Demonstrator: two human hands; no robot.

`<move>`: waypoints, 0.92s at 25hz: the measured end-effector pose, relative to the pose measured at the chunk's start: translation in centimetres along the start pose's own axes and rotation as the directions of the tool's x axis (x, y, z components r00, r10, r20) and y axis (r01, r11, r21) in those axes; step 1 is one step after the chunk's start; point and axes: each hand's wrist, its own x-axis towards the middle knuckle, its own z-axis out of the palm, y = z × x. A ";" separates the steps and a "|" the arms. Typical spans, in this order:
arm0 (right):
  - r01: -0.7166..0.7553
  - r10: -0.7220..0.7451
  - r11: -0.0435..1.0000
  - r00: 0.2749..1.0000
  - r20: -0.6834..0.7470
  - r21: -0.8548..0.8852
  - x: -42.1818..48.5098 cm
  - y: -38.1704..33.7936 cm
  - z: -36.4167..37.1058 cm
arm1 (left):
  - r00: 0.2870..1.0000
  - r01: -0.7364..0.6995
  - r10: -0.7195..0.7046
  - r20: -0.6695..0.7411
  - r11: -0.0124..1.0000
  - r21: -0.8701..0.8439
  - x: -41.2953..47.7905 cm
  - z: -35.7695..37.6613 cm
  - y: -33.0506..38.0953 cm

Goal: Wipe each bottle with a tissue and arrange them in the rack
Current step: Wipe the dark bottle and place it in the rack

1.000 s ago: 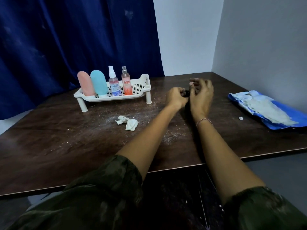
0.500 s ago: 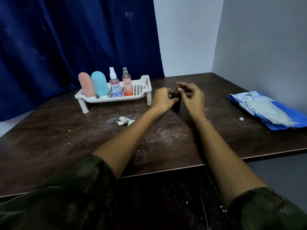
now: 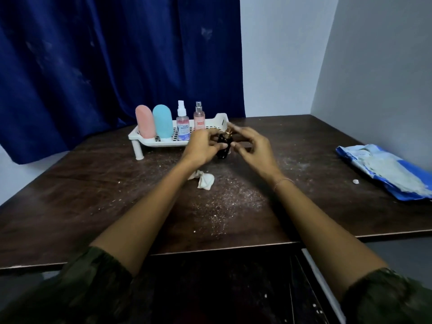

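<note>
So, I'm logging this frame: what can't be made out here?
Head view only.
black bottle: mostly hidden by the left hand.
right hand: fingers motion-blurred, grip on the cap unclear.
clear spray: label too small to read.
rack: right end behind both hands.

Rack: left and middle taken by four upright bottles in a row, pink bottle, blue bottle, clear spray bottle, pink spray bottle; only the right end shows open grid, and left hand, right hand and the black bottle between them sit right in front of it. Crumpled tissue lies on the table just beside the left forearm; the wide stretch from there to the tissue pack at far right is passable, one small white scrap near the pack. Curtain hangs close behind the rack, wall just behind the pack.
</note>
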 end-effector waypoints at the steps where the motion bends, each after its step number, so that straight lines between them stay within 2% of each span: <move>1: -0.001 0.001 1.000 1.000 0.012 0.012 0.5 -0.5 0.7 | 0.999 0.016 -0.016 -0.028 1.000 -0.026 0.0 -0.7 -0.6; 5: 0.002 -0.002 1.000 1.000 0.021 -0.027 1.8 -1.1 3.6 | 0.995 0.009 -0.022 -0.095 0.991 -0.135 -0.3 -1.8 -3.3; 8: -0.031 0.032 0.998 0.999 0.018 -0.047 1.3 -0.7 5.0 | 0.994 0.007 -0.023 -0.103 0.988 -0.152 -0.3 -1.7 -5.2; 13: -0.090 0.089 0.994 0.996 0.008 0.068 0.9 -0.1 4.9 | 0.997 -0.003 -0.012 -0.073 0.978 -0.206 0.3 -1.7 -6.4; 23: -0.079 0.063 0.993 0.984 0.169 0.091 1.0 -0.4 4.9 | 0.992 -0.047 0.022 -0.126 0.977 -0.206 -0.8 -2.3 -6.6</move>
